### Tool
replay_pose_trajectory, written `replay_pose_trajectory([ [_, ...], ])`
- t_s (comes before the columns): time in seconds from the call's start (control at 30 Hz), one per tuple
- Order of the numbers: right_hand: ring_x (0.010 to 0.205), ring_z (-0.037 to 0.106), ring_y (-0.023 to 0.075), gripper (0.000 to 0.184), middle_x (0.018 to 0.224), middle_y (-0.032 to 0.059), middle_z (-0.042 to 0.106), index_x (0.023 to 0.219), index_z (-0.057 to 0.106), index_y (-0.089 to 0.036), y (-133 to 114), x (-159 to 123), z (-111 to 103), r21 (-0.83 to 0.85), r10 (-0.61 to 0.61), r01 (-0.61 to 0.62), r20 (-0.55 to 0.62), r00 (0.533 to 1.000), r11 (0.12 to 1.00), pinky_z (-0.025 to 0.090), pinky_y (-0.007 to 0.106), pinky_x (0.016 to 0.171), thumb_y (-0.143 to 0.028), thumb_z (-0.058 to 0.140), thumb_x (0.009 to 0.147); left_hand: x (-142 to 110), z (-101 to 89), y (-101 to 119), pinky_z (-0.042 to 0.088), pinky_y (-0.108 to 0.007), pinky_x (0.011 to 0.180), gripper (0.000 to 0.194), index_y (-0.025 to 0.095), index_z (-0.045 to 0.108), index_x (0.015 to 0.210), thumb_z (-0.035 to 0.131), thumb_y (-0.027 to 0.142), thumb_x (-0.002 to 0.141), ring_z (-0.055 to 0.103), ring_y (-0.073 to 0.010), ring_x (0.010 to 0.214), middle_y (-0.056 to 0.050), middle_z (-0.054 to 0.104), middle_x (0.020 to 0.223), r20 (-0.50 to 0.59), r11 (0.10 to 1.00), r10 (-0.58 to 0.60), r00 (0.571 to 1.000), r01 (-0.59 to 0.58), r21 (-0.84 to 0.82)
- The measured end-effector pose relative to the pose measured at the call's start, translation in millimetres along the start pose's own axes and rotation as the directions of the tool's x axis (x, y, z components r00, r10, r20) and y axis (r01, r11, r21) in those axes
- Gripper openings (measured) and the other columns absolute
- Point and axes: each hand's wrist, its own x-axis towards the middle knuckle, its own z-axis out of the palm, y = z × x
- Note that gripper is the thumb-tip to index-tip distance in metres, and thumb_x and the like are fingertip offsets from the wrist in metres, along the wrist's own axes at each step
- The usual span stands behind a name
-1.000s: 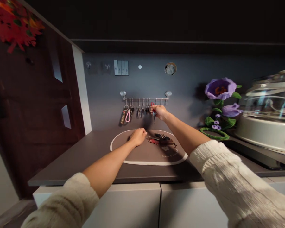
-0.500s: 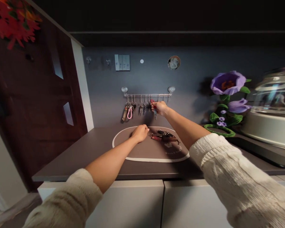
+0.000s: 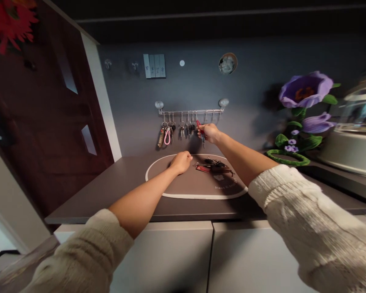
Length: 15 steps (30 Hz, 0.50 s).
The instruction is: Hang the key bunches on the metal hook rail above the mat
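Note:
My right hand [image 3: 210, 133] is up by a metal key rail [image 3: 190, 111], shut on a key with a red loop [image 3: 201, 132], and the key's blade hangs below my fingers. Several key bunches [image 3: 183, 129] hang from the rail's hooks to the left of that hand, one with a pink strap [image 3: 167, 137]. My left hand [image 3: 181, 162] rests with curled fingers on a brown oval mat [image 3: 163, 181], beside a heap of keys with a red fob [image 3: 212, 166]. Nothing shows in it, though its palm is hidden.
A dark countertop [image 3: 110, 195] runs beneath the mat above white cabinet doors [image 3: 167, 256]. A purple artificial flower [image 3: 303, 91] and a pale appliance with a glass lid [image 3: 354, 138] stand to the right. A brown door [image 3: 49, 122] is on the left.
The whole view has slid upward and slightly right as my head moved. My right hand with the red-looped key has dropped slightly relative to the rail. My left hand stays on the mat.

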Motion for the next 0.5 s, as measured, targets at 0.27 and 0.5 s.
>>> replay_pose_trajectory([
  [0.27,0.04,0.045,0.004,0.02,0.047,-0.0024,0.049,0.065,0.049,-0.012,12.6,2.4,3.3,0.009,-0.061,0.061,0.023,0.998,0.998,0.036,0.016,0.044,-0.009,0.045,0.084,2.8,2.2,-3.6,0.04,-0.024,0.07,0.02,0.014,0.062,0.083,0.043,0.022,0.081,0.055,-0.0133,0.07,-0.006,0.065,0.078,0.015,1.0,0.01,1.0,-0.01,-0.016],
  [0.5,0.042,0.042,0.0034,0.018,0.051,-0.0031,0.051,0.065,0.051,-0.013,14.3,0.6,1.5,-0.12,-0.103,0.103,0.011,0.995,0.987,0.031,0.016,0.046,-0.008,0.049,0.082,1.5,0.8,-2.2,0.04,-0.024,0.07,0.019,0.015,0.063,0.082,0.045,0.02,0.08,0.055,-0.0141,0.073,-0.006,0.065,0.079,0.01,1.0,0.027,1.0,-0.027,-0.009],
])
